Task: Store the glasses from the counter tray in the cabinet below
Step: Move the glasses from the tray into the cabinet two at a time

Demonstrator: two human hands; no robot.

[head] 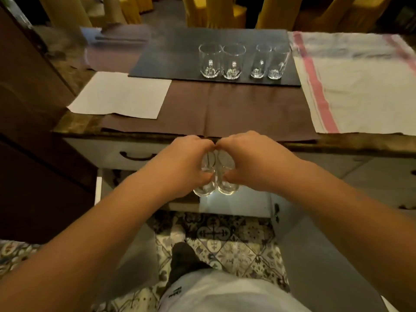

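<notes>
hands meet below the counter (351,144) edge: left hand (188,164) grips one clear rounded glass (205,188), right hand (245,161) another (227,186); four stand on the flat black tray (171,57).

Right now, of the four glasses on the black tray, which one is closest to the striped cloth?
The narrow glass at the right end of the row, beside the striped cloth. The other narrow one and the two wide ones stand farther left.

No legible text is showing. Small dark print is appearing on the white garment (202,293) below the hands, too blurred to read.
</notes>
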